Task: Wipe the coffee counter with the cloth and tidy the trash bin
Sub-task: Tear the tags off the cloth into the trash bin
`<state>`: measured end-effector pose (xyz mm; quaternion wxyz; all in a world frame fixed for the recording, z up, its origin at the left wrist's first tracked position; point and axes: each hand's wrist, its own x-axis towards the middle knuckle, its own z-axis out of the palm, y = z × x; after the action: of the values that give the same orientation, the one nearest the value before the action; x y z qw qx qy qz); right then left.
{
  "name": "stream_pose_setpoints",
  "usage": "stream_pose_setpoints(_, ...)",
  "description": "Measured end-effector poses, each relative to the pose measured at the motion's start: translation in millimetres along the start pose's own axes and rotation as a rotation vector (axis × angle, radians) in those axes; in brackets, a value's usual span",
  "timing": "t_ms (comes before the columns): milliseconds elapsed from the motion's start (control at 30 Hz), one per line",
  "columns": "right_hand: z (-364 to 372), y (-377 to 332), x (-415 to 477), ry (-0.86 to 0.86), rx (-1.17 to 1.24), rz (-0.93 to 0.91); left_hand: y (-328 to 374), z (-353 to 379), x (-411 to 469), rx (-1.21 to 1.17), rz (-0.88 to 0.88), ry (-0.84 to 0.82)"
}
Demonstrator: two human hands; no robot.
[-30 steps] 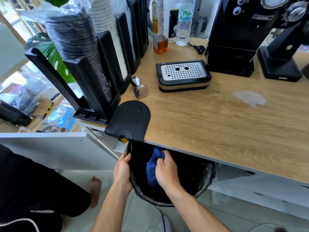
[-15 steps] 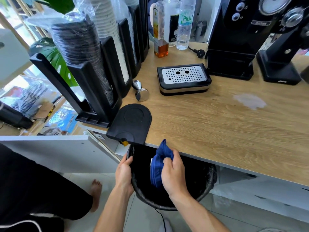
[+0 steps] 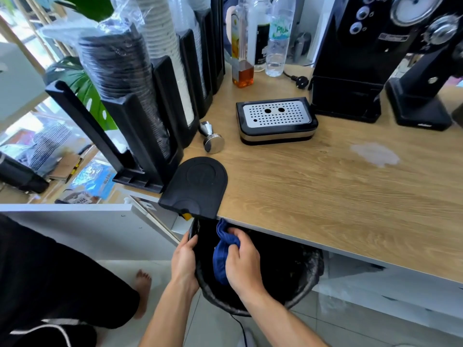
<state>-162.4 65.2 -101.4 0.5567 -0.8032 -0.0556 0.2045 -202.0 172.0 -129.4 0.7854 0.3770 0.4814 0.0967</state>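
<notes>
A black trash bin [image 3: 304, 286] lined with a black bag stands on the floor, half under the wooden coffee counter [image 3: 313, 191]. My left hand [image 3: 184, 261] grips the bin's left rim. My right hand [image 3: 241, 261] holds a bunched blue cloth [image 3: 221, 254] over the bin's opening, just below the counter's front edge. A pale wet patch [image 3: 374, 154] lies on the counter at the right.
On the counter sit a black tamping mat [image 3: 198, 186] overhanging the edge, a steel tamper [image 3: 211, 140], a drip tray [image 3: 276, 120], bottles [image 3: 241, 53], cup and lid holders [image 3: 140, 116], a black coffee machine [image 3: 363, 58] and a grinder [image 3: 421, 96]. Another person's leg and bare foot [image 3: 142, 284] are at the left.
My right hand has lifted the blue cloth a little inside the bin's opening, toward the counter edge. My left hand has stayed on the bin's rim.
</notes>
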Motion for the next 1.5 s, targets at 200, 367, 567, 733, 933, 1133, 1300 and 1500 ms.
stream_pose_setpoints(200, -43, 0, -15, -0.096, 0.159, 0.086, -4, 5, -2, -0.007, 0.0, -0.007)
stream_pose_setpoints(367, -75, -33, -9, -0.119, 0.506, 0.06, -8, 9, -4, -0.01, 0.005, 0.002)
stream_pose_setpoints(567, -97, -79, 41, -0.079, 0.982, 0.067, -12, 15, -4, -0.046, -0.027, 0.01)
stream_pose_setpoints(733, -105, -77, 88, 0.046, 1.037, 0.261, -14, 17, -2, -0.04, -0.055, 0.045)
stream_pose_setpoints(933, -126, -54, 102, 0.114, 0.786, 0.193, -15, 24, -2, 0.016, -0.051, 0.039)
stream_pose_setpoints(1133, -156, -53, 98, 0.084, 0.106, -0.049, -17, 24, 0, 0.047, -0.031, 0.043)
stream_pose_setpoints(1300, -174, -50, 88, 0.119, -0.089, -0.065, -19, 25, -3, 0.053, -0.027, 0.024)
stream_pose_setpoints(1500, -192, -35, 62, 0.151, -0.113, -0.041, -23, 20, -14, 0.046, -0.028, 0.021)
